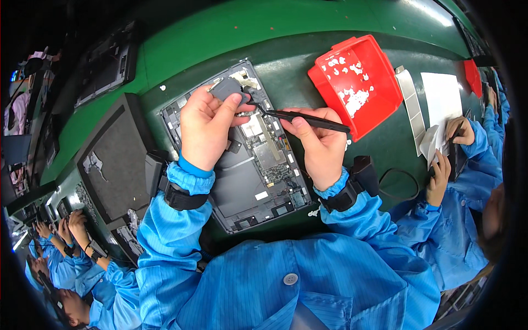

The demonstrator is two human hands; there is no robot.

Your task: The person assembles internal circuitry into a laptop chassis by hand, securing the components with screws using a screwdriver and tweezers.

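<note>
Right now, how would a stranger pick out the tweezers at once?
On the green bench, find the opened gray device with its circuit board bare. Near its right edge, the right hand holds the tweezers, angled tips toward the left hand. They are long, thin and black, unlike the broad red bin nearby.

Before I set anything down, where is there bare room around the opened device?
Dark green tabletop is bare between the opened device and the red bin, also between the device's far edge and the brighter green strip. Crowded: over the device, with the left hand holding a grey piece, the right hand black tweezers.
</note>
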